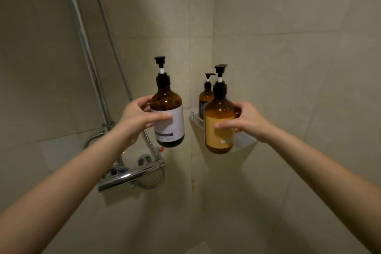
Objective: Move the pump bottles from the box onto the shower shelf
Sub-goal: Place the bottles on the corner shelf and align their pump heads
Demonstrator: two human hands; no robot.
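Note:
My left hand (140,116) grips an amber pump bottle with a white label (168,109), held upright in the air left of the corner. My right hand (245,121) grips an amber pump bottle with a yellow label (219,123), upright in front of the clear corner shelf (195,119). A smaller amber pump bottle (206,97) stands on that shelf at the back, partly hidden by the yellow-labelled one. The box is out of view.
A chrome shower mixer (132,175) with a red-marked knob sits on the left wall below my left hand. A riser pipe (82,43) and a hose (111,37) run up that wall. Beige tiled walls meet at the corner behind the shelf.

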